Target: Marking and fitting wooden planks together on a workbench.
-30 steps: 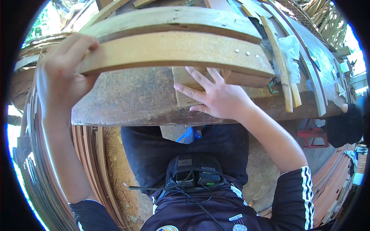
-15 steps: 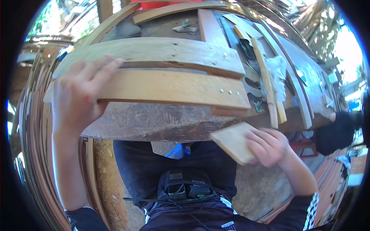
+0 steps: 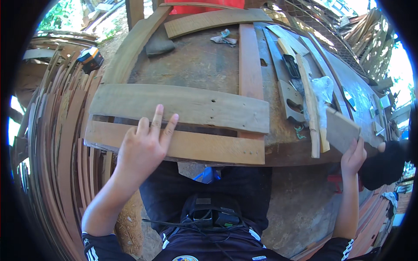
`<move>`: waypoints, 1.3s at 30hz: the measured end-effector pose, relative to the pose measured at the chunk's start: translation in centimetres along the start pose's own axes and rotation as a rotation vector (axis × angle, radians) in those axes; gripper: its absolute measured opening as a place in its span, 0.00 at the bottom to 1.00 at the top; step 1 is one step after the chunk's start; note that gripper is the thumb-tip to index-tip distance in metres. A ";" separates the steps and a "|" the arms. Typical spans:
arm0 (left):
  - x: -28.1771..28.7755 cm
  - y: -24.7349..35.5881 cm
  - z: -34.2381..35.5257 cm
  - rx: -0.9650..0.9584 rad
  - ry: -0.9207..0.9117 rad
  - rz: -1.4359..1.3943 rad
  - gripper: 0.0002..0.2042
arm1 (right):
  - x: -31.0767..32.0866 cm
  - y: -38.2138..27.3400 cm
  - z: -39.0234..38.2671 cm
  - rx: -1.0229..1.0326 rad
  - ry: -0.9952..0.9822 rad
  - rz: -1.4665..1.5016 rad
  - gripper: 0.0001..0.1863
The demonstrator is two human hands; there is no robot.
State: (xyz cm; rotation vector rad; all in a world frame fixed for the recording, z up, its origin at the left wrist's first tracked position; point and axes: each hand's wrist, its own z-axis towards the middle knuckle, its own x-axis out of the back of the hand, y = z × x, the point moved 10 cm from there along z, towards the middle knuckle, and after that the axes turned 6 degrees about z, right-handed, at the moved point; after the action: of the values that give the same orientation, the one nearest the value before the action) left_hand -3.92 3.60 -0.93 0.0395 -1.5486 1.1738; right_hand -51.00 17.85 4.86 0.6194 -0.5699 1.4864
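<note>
My left hand is open over the front plank, its fingers spread and pointing toward the rear plank. Whether its palm presses on the wood is hard to tell. Both planks lie side by side along the table's front edge, with a narrow gap between them. Small nail-like dots mark the front plank's right end; dark holes show in the rear one. Beneath their right ends runs a reddish crosspiece. At the right, my right hand grips a short flat wooden board by its near end, tilted over the table's corner.
Right of the planks lie a saw handle, a long wood strip and clear plastic. A curved board sits at the back. Stacked timber stands left. A dark-clothed part of someone is at far right.
My right hand has carried the short board rightward, from before the table to its right corner. My left hand has shifted right along the planks, which now sit nearer the front edge.
</note>
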 end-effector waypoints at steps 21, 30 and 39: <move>-0.1 -13.7 -5.1 0.535 0.034 -0.726 0.26 | -18.3 -2.5 14.8 -0.150 -0.442 -0.044 0.29; -18.0 -19.1 -14.8 0.984 -0.353 -1.170 0.32 | -31.9 -36.6 20.6 0.196 -0.782 0.753 0.33; -16.3 -17.1 -13.9 0.994 -0.229 -1.469 0.24 | -35.2 -44.1 23.8 0.577 -0.440 0.367 0.20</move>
State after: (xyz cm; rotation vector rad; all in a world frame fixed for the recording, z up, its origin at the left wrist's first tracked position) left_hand 22.05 -4.42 -4.23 1.6835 -0.5597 0.5447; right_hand -6.65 -23.57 -3.46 1.3715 -0.6109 1.8905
